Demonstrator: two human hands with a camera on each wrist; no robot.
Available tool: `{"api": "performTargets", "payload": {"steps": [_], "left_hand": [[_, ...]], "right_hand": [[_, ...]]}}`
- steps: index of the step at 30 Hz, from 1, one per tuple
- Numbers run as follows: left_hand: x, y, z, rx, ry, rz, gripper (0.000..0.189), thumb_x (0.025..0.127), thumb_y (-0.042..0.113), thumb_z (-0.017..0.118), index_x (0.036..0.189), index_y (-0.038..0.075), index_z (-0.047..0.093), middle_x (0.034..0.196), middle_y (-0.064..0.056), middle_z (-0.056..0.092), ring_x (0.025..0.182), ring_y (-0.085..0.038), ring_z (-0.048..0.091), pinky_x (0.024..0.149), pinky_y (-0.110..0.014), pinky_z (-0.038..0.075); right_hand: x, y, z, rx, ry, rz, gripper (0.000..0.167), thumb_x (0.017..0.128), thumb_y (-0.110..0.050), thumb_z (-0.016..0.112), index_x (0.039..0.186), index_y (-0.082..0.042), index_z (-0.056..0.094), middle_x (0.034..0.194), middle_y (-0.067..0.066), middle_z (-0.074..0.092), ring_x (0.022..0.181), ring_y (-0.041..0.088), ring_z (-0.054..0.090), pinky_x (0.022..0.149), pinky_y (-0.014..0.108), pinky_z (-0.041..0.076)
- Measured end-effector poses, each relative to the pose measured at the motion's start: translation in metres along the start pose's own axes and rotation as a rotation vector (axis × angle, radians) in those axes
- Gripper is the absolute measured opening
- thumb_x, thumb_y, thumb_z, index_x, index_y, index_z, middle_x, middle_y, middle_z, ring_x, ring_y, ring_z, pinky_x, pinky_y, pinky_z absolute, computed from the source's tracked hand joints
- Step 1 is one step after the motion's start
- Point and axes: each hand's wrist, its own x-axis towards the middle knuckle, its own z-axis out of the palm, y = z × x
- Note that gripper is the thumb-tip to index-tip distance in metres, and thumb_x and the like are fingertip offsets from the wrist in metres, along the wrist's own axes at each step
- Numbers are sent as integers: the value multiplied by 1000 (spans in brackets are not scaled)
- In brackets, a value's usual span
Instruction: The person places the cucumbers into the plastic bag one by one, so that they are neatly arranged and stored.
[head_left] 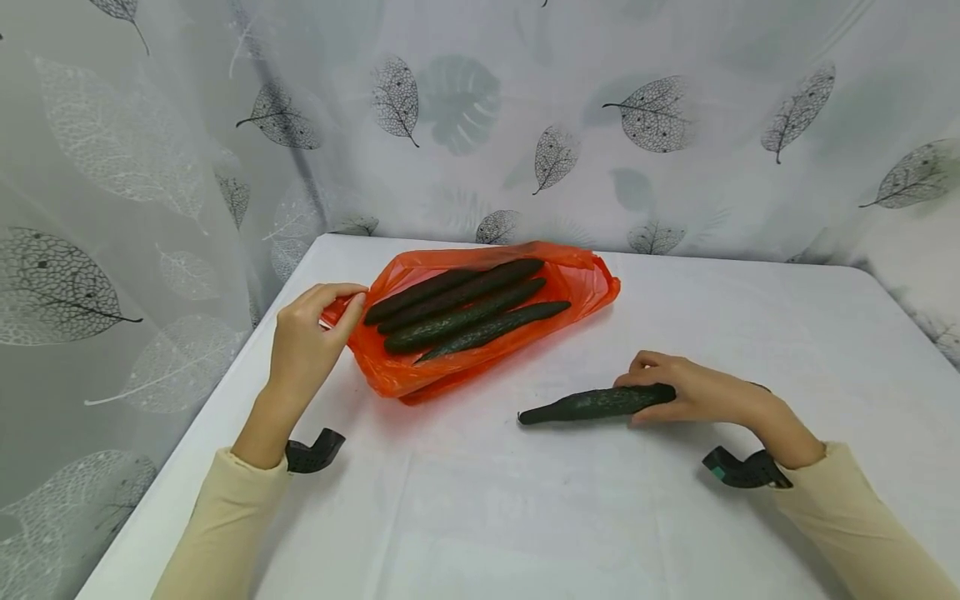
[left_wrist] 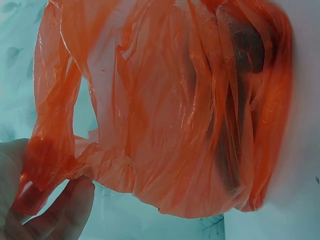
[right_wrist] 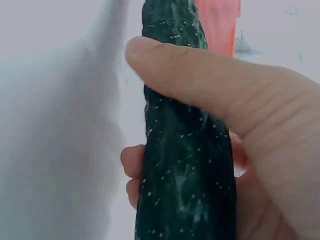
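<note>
An orange plastic bag (head_left: 480, 379) lies with its mouth spread toward me, several dark green cucumbers (head_left: 465, 321) side by side in it. My left hand (head_left: 307, 337) pinches the bag's left end between thumb and fingers; the left wrist view shows the bunched handle of the bag (left_wrist: 47, 155) in those fingers (left_wrist: 75, 200). Right of the bag, my right hand (head_left: 686, 390) grips one cucumber (head_left: 585, 406) near its right end. In the right wrist view the thumb crosses over this bumpy cucumber (right_wrist: 185, 160) and fingertips (right_wrist: 132, 161) curl round its far side.
Everything lies on a white-covered table (head_left: 517, 508). Behind it and to the left hangs a pale leaf-patterned curtain (head_left: 480, 125). A black device is strapped at each wrist, one on the left (head_left: 315, 452) and one on the right (head_left: 746, 468).
</note>
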Motion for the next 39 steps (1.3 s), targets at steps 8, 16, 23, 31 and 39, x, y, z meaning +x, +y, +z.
{"api": "performTargets", "payload": {"steps": [8,16,23,31,39], "left_hand": [[0,-1,1,-15,8,6,13,90,10,70,98,2,74,92,-11,72,78,-21,64,64,-2,38],[-1,-1,1,-18,3,8,12,89,10,70,99,2,74,92,-11,72,75,-21,64,64,-3,39],[-1,-2,2,-4,8,11,13,90,11,70,99,2,74,94,-11,72,76,-21,65,64,-3,39],[0,-1,1,-7,13,22,13,90,10,70,99,2,74,94,-10,72,78,-21,65,65,-5,39],[1,0,0,-15,11,21,13,90,11,70,99,4,74,93,-9,72,78,-20,64,63,-4,40]], "right_hand": [[6,-12,-11,-41,99,78,41,79,-18,82,118,-15,68,105,-11,57,92,4,53,78,27,51],[14,-9,-14,-28,304,43,53,66,-4,88,112,-15,63,91,-11,55,84,4,50,73,18,43],[28,-8,-18,-34,362,-18,56,63,2,88,111,-15,64,94,-8,58,85,6,51,70,18,46],[51,-10,-17,-36,391,-41,51,67,-1,86,113,-10,67,106,-1,64,96,10,56,82,14,47],[81,-12,-18,51,466,-151,49,67,0,86,112,-6,69,110,5,66,100,15,57,87,13,45]]}}
